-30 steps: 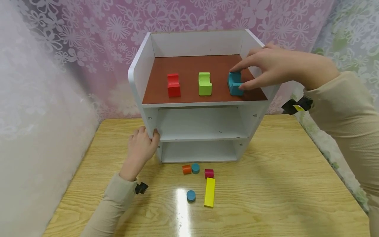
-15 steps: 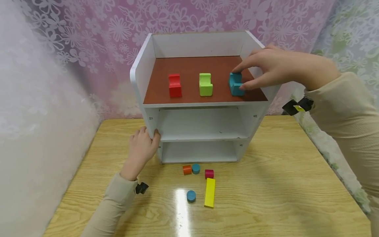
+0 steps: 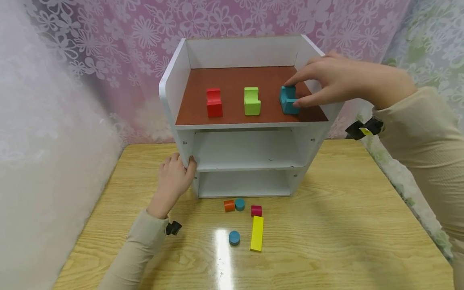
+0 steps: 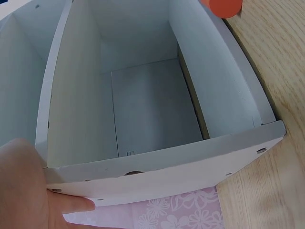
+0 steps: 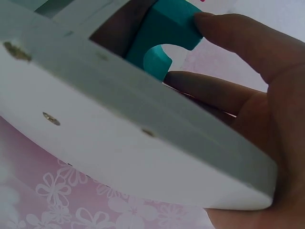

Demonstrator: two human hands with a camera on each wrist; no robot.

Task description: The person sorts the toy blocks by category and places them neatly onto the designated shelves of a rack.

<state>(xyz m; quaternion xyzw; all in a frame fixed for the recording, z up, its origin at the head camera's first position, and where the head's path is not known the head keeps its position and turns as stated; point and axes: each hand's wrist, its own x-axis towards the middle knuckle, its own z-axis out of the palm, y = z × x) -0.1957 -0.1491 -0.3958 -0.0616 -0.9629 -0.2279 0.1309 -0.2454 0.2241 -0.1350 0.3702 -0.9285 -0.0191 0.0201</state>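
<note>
On the reddish-brown top of a small white shelf unit (image 3: 250, 125), a teal notched block (image 3: 288, 105) stands near the right side. My right hand (image 3: 335, 82) pinches it between thumb and index finger. In the right wrist view, the teal block (image 5: 167, 26) shows its curved cut-out, and the shelf's side panel crosses in front. To its left on the same top stand a lime green notched block (image 3: 251, 105) and a red notched block (image 3: 214, 108). Lower down, my left hand (image 3: 174, 177) grips the unit's left side panel, fingers outside, thumb at the front edge.
On the wooden table (image 3: 344, 225) before the unit lie an orange cylinder (image 3: 229, 206), two blue cylinders (image 3: 240, 204), a magenta cylinder (image 3: 256, 210) and a flat yellow block (image 3: 257, 234). A pink floral curtain (image 3: 145, 72) hangs behind.
</note>
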